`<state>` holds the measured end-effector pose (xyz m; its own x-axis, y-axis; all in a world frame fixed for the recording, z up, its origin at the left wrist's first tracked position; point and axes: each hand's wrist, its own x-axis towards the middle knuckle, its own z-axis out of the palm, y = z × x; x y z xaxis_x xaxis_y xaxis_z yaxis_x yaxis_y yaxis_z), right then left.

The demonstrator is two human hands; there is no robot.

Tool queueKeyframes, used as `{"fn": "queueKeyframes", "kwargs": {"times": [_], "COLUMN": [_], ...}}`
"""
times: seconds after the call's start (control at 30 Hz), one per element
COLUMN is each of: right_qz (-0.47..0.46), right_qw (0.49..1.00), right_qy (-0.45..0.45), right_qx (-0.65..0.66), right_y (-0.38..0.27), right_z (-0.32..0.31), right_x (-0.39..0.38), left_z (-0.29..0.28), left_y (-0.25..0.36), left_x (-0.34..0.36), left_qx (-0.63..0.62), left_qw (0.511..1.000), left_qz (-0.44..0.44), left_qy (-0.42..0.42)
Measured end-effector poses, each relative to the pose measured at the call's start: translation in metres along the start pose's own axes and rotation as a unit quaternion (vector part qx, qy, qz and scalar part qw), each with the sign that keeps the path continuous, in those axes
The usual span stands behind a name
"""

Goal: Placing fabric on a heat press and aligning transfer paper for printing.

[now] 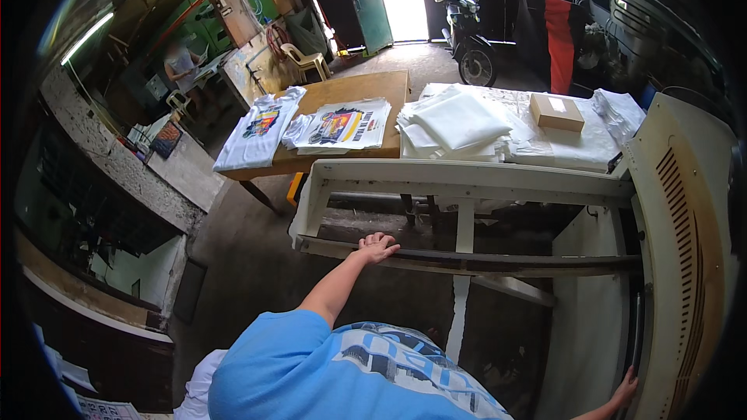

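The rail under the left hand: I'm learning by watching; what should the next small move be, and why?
Perhaps tighten the left hand on the rail: its fingers lie over the top, while the right hand is down by the side panel.

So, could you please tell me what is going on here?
A person in a blue T-shirt is at a white metal frame. Their left hand rests on its near rail; their right hand is by the lower inner edge of the slotted side panel, its grip unclear. Beyond the frame, a printed white shirt lies on a brown table, and a cardboard box sits near stacked white material.
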<state>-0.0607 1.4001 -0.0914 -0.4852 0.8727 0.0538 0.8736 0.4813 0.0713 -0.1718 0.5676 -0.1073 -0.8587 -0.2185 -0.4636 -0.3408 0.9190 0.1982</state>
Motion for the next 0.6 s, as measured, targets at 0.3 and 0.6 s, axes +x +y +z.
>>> {"fn": "queueKeyframes", "kwargs": {"times": [0.3,0.6], "right_qz": [0.017,-0.139], "right_qw": [0.983,0.788], "right_qy": [0.017,0.162], "right_qx": [0.183,0.578], "right_y": [0.029,-0.223], "right_z": [0.017,-0.087], "right_x": [0.0,-0.194], "left_z": [-0.007,-0.03], "left_y": [0.029,0.005], "left_x": [0.011,0.043], "left_qx": [0.027,-0.533], "left_qw": [0.992,0.771], "left_qz": [0.108,0.165], "left_qy": [0.06,0.307]}}
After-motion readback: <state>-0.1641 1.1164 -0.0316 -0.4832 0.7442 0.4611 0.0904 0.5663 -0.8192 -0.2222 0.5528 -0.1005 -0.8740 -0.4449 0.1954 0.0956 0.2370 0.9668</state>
